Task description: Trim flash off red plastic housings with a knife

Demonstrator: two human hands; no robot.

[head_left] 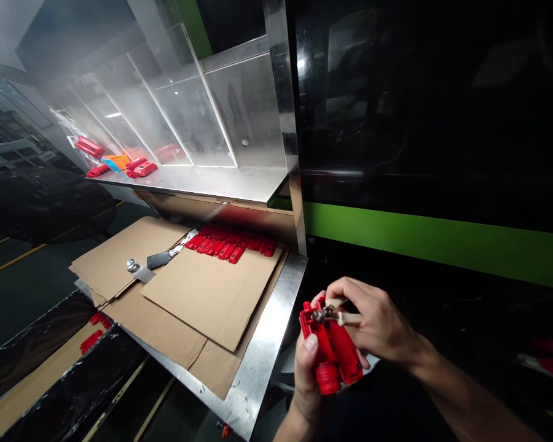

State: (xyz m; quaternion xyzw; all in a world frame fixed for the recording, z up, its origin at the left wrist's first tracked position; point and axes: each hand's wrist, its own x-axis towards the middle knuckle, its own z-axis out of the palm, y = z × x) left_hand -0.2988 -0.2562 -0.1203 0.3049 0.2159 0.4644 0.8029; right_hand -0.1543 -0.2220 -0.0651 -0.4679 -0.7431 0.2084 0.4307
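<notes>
1. Red molded part: we have it in the air, just right of the metal surface, round ribbed end toward us.
2. Left hand: grip clamped on the part, thumb on its side wall.
3. Right hand: grip closed round the pale handles of the pliers; handles apart, tips at the part's far end. We can't tell if the tips bite plastic.
4. Progress, our read: this one's mid-work, not set down yet.
5. Rowed red parts lie side by side at the far edge of the cardboard sheet. Finished or waiting? We can't tell.
6. We see more red pieces on the upper shelf and lower left; status unclear, so no count of what's left.
</notes>
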